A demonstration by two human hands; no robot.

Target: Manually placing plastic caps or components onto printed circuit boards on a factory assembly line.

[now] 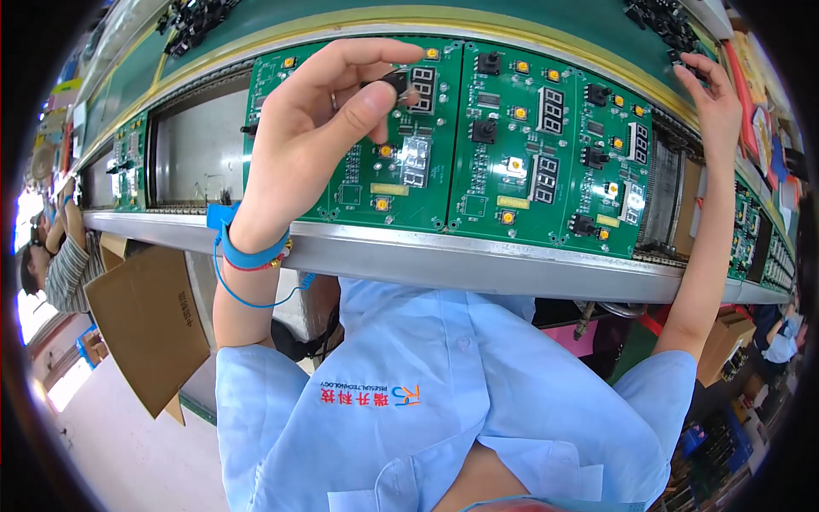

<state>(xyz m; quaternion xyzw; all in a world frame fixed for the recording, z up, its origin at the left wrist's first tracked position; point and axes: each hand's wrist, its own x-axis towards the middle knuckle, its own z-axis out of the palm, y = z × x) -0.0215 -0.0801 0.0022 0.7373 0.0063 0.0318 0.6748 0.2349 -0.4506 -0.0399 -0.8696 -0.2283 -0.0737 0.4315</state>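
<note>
My left hand is over the left part of a green circuit board. Its thumb and fingers pinch a small black component, which looks like the shafted potentiometers on the boards. Under the hand, the board carries digit displays and yellow buttons; part of it is hidden. My right hand reaches to the far right, thumb and fingers apart, beside a heap of black components. More green boards lie to the right, with black potentiometers standing on them.
A metal rail runs along the line's near edge. Another black heap lies at far left on the green surface. A cardboard box stands lower left. Another person is at the left. A blue wrist strap with cord circles my left wrist.
</note>
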